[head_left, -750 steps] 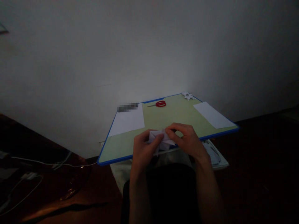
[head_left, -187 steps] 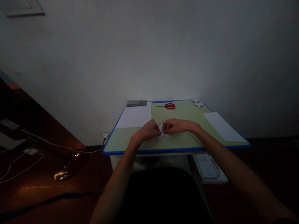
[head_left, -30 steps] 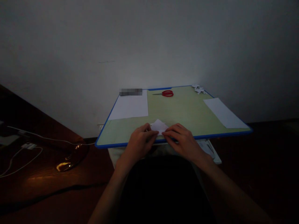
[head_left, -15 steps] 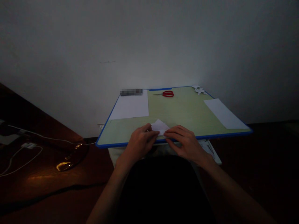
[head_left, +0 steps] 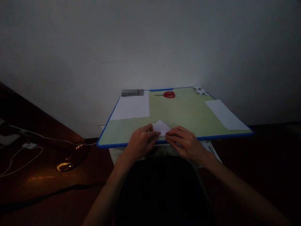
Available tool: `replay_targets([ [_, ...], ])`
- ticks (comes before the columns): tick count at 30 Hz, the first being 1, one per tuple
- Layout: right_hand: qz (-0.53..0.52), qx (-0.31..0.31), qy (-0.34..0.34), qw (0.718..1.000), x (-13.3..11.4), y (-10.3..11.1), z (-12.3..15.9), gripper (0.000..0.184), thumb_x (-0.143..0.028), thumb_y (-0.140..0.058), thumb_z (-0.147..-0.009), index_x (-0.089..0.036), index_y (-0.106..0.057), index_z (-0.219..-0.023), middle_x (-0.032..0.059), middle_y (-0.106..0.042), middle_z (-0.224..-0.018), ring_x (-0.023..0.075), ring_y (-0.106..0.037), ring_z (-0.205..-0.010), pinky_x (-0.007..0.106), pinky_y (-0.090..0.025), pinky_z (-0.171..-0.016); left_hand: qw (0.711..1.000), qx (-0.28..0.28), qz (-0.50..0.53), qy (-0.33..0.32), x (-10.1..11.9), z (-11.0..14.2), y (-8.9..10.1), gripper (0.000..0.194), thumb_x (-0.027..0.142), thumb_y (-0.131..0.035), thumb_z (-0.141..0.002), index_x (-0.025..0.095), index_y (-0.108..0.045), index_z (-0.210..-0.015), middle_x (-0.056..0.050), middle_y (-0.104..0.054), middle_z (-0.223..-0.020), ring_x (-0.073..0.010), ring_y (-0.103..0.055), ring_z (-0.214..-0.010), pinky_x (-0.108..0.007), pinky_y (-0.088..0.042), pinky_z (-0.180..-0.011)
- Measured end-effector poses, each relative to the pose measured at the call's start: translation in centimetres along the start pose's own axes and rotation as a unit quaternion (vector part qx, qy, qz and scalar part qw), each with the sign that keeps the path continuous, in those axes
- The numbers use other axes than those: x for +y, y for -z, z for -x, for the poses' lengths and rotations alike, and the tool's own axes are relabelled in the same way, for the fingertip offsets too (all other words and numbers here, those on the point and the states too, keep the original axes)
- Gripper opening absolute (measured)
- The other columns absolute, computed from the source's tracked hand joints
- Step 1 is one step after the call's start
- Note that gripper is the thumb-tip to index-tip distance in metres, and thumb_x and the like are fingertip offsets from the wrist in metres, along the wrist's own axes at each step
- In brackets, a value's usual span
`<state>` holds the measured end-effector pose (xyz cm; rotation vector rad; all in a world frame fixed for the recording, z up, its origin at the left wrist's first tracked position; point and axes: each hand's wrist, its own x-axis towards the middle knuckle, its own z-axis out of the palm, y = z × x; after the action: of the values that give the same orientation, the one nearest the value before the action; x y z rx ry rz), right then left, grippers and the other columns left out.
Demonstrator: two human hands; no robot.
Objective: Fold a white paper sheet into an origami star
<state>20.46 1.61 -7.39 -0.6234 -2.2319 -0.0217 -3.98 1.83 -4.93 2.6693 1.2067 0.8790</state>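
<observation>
At the near edge of the table, a small white folded paper (head_left: 160, 126) points its tip toward the wall. My left hand (head_left: 144, 138) grips its left side between thumb and fingers. From the right, my right hand (head_left: 184, 141) pinches the lower right corner with the fingers drawn together. The fingers cover both sides of the paper, so its lower folds show only in part.
Red-handled scissors (head_left: 168, 94) lie at the back of the blue-edged table (head_left: 183, 116). A white sheet (head_left: 133, 108) under a dark blurred object (head_left: 132, 92) is at left. Right are a paper strip (head_left: 227, 116) and several folded paper pieces (head_left: 200, 90).
My right thumb has come up against the fingers at the paper's right corner. The left hand and the paper are almost unmoved.
</observation>
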Motion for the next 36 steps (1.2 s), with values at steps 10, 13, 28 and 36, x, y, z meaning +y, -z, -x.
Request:
replay_targets([
  [10,0.103,-0.051,-0.02,0.993,-1.0,-0.5,-0.3,0.035,-0.021,-0.065,-0.1,-0.016,-0.07,-0.134,0.0129,-0.072,-0.107,0.0287,-0.061,-0.099,0.047,-0.059,-0.088,1.0,0.013,0.02,0.007,-0.1,0.0,-0.2,0.023,0.015,-0.064,-0.1,0.019,-0.083,-0.111,-0.005,-0.065,-0.086,-0.0163,-0.064,-0.072,-0.03,-0.05,-0.066],
  [13,0.097,-0.04,-0.028,0.994,-1.0,-0.7,-0.1,0.036,-0.019,-0.065,-0.1,-0.016,-0.069,-0.136,0.0138,-0.072,-0.11,0.029,-0.06,-0.102,0.047,-0.058,-0.09,1.0,0.013,0.016,0.015,-0.1,0.0,-0.3,0.023,0.015,-0.065,-0.1,0.019,-0.083,-0.113,-0.005,-0.065,-0.086,-0.0165,-0.064,-0.072,-0.03,-0.051,-0.066],
  [28,0.076,-0.058,-0.037,0.995,-1.1,-0.4,-0.6,0.03,-0.02,-0.066,-0.1,-0.015,-0.073,-0.128,0.0124,-0.073,-0.11,0.0284,-0.061,-0.101,0.047,-0.057,-0.09,0.996,0.048,0.066,0.038,0.2,0.4,-0.5,0.014,0.012,-0.069,-0.097,0.014,-0.083,-0.1,-0.004,-0.065,-0.081,-0.0142,-0.061,-0.068,-0.027,-0.046,-0.062],
  [36,0.053,-0.092,-0.032,0.994,-0.3,0.3,-1.1,0.028,-0.023,-0.067,-0.1,-0.02,-0.074,-0.127,0.0114,-0.072,-0.109,0.028,-0.062,-0.102,0.046,-0.058,-0.089,0.998,0.048,0.045,0.004,0.2,0.7,-0.5,0.016,0.012,-0.066,-0.098,0.014,-0.082,-0.098,-0.007,-0.07,-0.085,-0.0174,-0.065,-0.076,-0.03,-0.051,-0.068],
])
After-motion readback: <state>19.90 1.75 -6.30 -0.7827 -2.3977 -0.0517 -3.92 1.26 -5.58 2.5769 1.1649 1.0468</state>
